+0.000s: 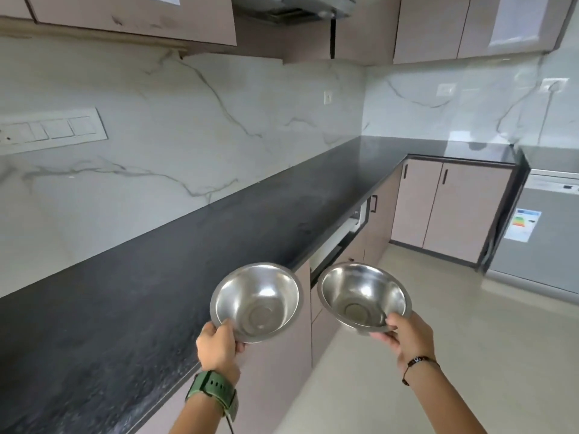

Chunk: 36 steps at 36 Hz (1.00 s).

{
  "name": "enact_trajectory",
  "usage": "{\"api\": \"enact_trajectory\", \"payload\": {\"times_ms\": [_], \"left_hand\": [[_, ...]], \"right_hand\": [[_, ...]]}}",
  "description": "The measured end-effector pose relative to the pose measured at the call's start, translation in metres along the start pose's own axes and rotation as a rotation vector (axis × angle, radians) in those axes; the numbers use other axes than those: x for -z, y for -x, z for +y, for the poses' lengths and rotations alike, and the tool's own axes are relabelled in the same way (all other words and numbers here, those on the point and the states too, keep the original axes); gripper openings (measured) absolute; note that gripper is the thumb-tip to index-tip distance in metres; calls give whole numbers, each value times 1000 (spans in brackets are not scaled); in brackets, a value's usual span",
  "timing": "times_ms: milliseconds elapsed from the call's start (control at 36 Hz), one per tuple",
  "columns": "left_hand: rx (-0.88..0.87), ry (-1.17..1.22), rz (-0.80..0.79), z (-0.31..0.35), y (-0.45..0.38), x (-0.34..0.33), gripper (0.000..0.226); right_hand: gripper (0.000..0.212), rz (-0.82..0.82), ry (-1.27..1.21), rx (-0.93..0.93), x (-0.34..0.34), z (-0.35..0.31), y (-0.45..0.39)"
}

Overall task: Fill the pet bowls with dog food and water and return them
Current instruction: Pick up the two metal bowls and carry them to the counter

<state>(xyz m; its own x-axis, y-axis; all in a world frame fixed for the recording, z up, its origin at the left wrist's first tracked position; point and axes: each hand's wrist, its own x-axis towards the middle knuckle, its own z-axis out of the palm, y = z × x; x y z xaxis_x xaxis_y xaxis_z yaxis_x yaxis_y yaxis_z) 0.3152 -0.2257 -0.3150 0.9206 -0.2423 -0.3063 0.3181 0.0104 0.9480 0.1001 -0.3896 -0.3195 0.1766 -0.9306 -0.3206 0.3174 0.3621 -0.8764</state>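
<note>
Two shiny steel pet bowls are held up side by side in front of me, both with nothing inside. My left hand (217,344), with a green watch on its wrist, grips the near rim of the left bowl (257,300), which hangs over the counter's front edge. My right hand (407,338), wearing a thin dark bracelet, pinches the near rim of the right bowl (363,297), which hangs over the floor and tilts toward me. No dog food or water source is in view.
A long black stone counter (156,292) runs along the marble wall at left and turns right at the far corner. Pink-beige cabinets (451,208) stand below. A grey appliance (542,233) is at right. Beige floor (438,308) lies ahead.
</note>
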Motion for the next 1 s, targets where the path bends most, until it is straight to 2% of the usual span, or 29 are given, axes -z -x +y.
{"api": "enact_trajectory", "payload": {"times_ms": [167,389,500,806,1000], "left_hand": [[3,57,75,12,-58,-34,17],[-31,83,210,36,-120,-50,12],[-42,108,290,46,-139,-46,13],[-79,239,709,67,-180,-14,12],[-70,280,898,73,-186,19,18]], "right_hand": [[23,-64,26,-38,-61,-3,-77],[18,-221,90,-84,-149,-9,-152],[25,-341,119,-136,-194,-3,-183],[25,-625,223,-247,-324,23,-231],[24,-723,284,-339,-388,52,-231]]}}
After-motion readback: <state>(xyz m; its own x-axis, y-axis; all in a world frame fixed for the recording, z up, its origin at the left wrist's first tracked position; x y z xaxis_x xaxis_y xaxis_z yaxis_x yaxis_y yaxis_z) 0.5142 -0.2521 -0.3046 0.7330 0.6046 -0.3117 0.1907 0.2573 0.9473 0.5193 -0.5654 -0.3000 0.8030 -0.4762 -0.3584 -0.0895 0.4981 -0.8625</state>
